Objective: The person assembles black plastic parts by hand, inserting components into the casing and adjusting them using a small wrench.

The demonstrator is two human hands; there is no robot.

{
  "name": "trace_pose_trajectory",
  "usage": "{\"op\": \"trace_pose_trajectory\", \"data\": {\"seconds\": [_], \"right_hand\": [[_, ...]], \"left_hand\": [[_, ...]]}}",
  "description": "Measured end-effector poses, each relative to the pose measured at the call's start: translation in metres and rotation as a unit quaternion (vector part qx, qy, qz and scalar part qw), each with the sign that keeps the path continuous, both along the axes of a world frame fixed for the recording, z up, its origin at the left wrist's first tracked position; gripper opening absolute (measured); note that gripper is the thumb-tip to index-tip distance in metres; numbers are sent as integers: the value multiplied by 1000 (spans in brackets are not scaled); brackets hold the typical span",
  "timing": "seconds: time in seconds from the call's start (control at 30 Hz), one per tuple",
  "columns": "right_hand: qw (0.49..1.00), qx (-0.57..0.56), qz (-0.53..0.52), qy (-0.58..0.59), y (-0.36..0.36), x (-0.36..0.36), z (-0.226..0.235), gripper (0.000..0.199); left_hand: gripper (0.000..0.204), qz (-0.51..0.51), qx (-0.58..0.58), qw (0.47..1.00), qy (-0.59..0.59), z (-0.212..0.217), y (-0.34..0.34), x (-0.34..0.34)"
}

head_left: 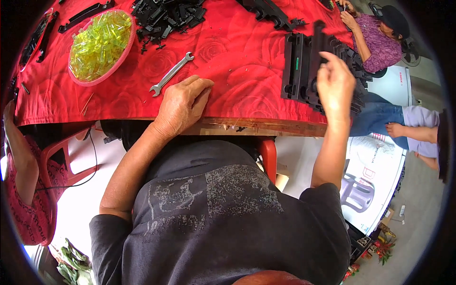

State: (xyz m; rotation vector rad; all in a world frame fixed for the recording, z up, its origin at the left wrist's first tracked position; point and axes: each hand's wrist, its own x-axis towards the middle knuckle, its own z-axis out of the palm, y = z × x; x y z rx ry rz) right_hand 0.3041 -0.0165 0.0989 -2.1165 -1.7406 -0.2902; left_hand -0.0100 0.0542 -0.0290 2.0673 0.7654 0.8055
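My left hand (183, 105) rests on the front edge of the red-clothed table, its fingers loosely curled and nothing visible in them. Just beyond it lies a silver open-ended wrench (172, 74). At the right, my right hand (336, 81) is closed on a long black plastic part (318, 50), gripping it near its lower end. That part stands over a stack of similar black plastic parts (295, 66), one with a small green strip. My right palm and forearm hide some of the stack.
A pink basin (131, 45) of clear yellow plastic pieces stands at the left, beside a heap of small black pieces (164, 18). More long black parts (268, 13) lie at the far side. People (380, 40) sit or stand at the right and left. A red plastic stool (269, 159) is near me.
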Motion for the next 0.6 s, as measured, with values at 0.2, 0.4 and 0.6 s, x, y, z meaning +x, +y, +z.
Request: {"op": "trace_pose_trajectory", "data": {"seconds": [0.2, 0.4, 0.6], "right_hand": [[988, 7, -146, -41, -32, 60, 32, 30], [975, -82, -206, -28, -42, 87, 24, 27], [994, 99, -53, -15, -18, 22, 11, 25]], "left_hand": [[16, -3, 6, 1000, -1, 4, 1, 1], [16, 0, 2, 1000, -1, 2, 1, 0], [17, -3, -1, 1000, 13, 1, 0, -3]]}}
